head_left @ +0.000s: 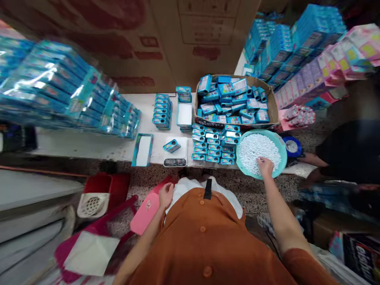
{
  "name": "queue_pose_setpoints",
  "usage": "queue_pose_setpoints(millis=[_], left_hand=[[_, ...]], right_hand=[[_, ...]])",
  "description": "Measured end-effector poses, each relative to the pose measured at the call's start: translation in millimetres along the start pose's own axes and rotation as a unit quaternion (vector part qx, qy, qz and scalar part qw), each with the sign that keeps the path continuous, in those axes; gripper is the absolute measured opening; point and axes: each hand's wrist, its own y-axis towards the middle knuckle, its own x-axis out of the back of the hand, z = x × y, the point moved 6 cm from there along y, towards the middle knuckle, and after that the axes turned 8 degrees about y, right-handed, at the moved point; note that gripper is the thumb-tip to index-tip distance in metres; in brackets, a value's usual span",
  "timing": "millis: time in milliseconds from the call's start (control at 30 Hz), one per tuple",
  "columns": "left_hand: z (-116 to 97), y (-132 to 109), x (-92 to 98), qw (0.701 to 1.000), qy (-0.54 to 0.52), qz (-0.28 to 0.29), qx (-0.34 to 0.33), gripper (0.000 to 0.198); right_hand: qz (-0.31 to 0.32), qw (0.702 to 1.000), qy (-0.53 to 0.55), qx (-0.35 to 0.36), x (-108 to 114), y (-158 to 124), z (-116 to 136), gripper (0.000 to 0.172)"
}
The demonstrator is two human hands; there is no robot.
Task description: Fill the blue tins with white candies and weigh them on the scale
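My right hand (265,166) reaches into a turquoise plastic basin (283,152) full of small white pellets (252,146). Its fingertips are pinched together at the pellets, and what lies between them is too small to make out. Beside my thigh, over a pink plastic piece (145,213), hangs my left hand (166,194) with loosely closed fingers and nothing visible in them. A small blue tin (171,145) rests on a white weighing scale (175,158) at the table's front edge. Rows of similar tins (213,152) stand between scale and basin.
Behind the rows sits a cardboard box (276,105) heaped with blue tins. Shallow blue trays (138,156) and a tin stack (162,111) stand left. Wrapped blue packs (74,87) fill the far left. Another person's arm (314,159) is at right, near a blue tape roll (297,147).
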Motion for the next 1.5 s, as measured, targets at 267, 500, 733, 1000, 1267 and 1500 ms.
queue_pose_setpoints(millis=[267,500,733,1000,1267,1500], left_hand=[[2.6,4.0,9.3,1.0,0.007,-0.015,0.023,0.04],[11.3,2.6,26.6,0.999,0.022,-0.019,0.039,0.039],[21.8,9.6,37.3,0.998,0.039,-0.016,0.044,0.036],[24.1,15.8,47.6,0.998,0.052,-0.009,0.03,0.035],[27.1,20.8,59.2,0.998,0.064,-0.014,0.021,0.037],[26.9,26.8,64.8,0.997,0.073,-0.023,0.023,0.036]], right_hand=[[0.023,0.999,-0.037,0.023,-9.4,-1.8,-8.7,0.034],[-0.012,0.999,-0.033,0.023,-15.8,-14.9,-0.5,0.039],[0.029,0.996,-0.055,0.059,-23.7,-18.2,6.3,0.028],[0.071,0.983,-0.111,0.126,-30.2,-14.0,11.7,0.028],[0.044,0.991,-0.095,0.087,-28.6,-13.3,5.4,0.03],[0.04,0.994,-0.09,0.046,-29.6,-12.2,9.5,0.032]])
